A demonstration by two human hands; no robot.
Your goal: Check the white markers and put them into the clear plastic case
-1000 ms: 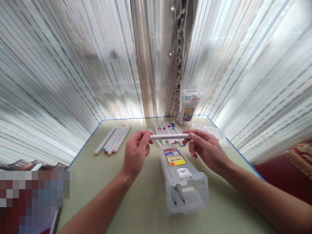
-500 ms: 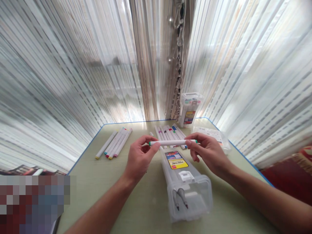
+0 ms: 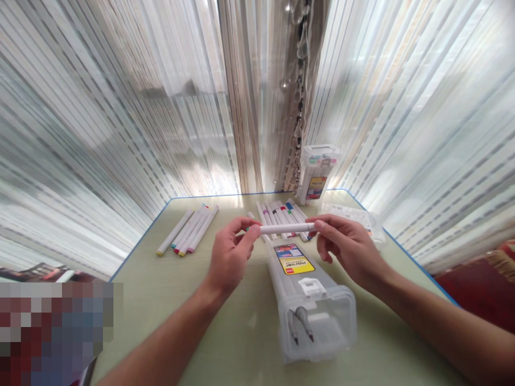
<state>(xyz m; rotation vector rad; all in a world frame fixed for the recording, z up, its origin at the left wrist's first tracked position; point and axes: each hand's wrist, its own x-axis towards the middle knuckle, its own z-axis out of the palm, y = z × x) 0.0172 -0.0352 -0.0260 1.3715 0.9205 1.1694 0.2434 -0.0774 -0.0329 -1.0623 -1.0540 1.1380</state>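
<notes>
A white marker [image 3: 284, 228] with green ends is held level between both hands above the table. My left hand [image 3: 231, 257] pinches its left end with thumb and fingertips. My right hand [image 3: 350, 247] pinches the right end the same way. Just below lies a clear plastic marker case [image 3: 309, 292] on its side, with two grey markers [image 3: 300, 323] inside near its near end.
Two rows of white markers lie on the pale green table [image 3: 169, 300]: one group [image 3: 188, 230] at the left, another group [image 3: 281, 215] behind the held marker. A second clear case [image 3: 317, 174] stands upright at the back. A flat clear lid [image 3: 354, 219] lies at the right. Curtains surround the table.
The marker stays held at both ends and has shifted slightly right and up. The view has tilted a little.
</notes>
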